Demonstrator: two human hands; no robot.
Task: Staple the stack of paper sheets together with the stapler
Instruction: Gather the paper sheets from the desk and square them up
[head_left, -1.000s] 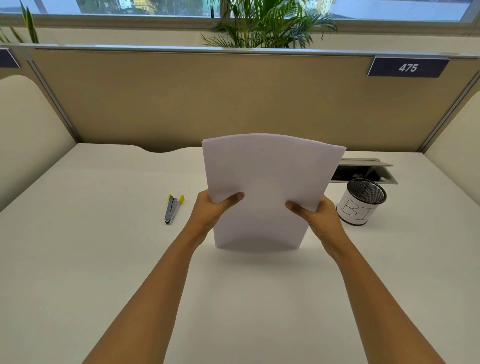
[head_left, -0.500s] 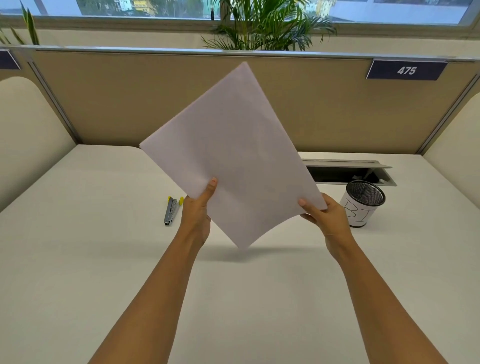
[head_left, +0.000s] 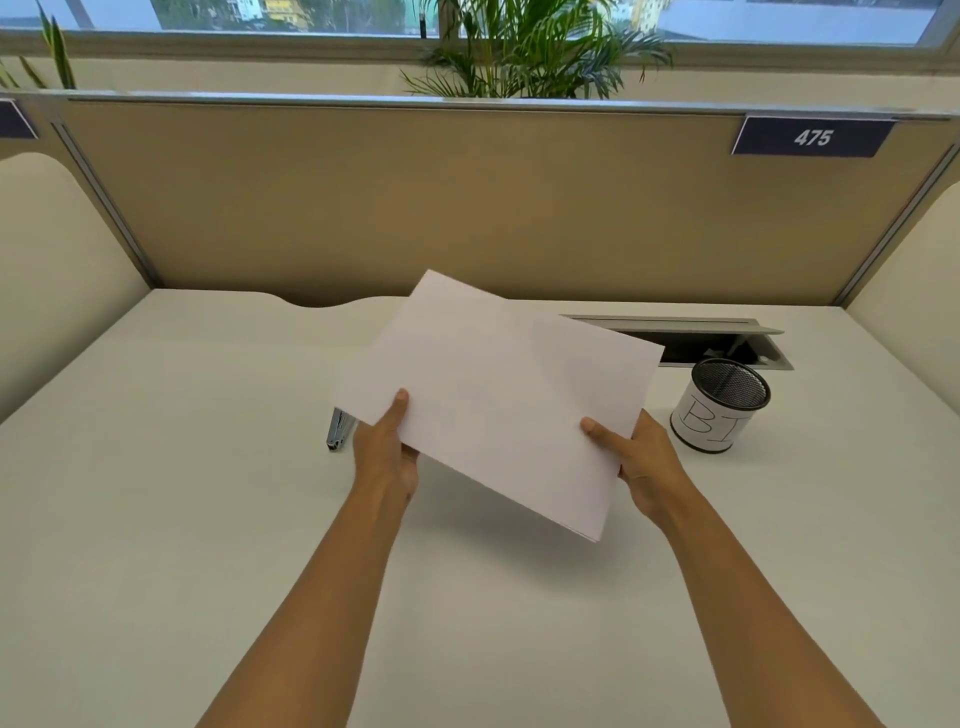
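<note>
Item 1: stapler (head_left: 338, 435), centre-left, on desk (head_left: 156, 467), half hidden. Item 2: left hand (head_left: 387, 457) and right hand (head_left: 641, 467) each clamp paper stack (head_left: 498, 400), mid-frame, airborne. I judge step: squaring sheets; next, lay stack down, fetch stapler.

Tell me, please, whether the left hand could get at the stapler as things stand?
Probably not yet: the left hand is gripping the paper stack, whose corner overhangs the stapler. The stapler lies right beside it, so once it lets go, reaching looks easy.

On the desk (head_left: 156, 519), the stapler (head_left: 338, 432) lies left of the held paper stack (head_left: 498, 400), the cup (head_left: 719, 405) right
</note>
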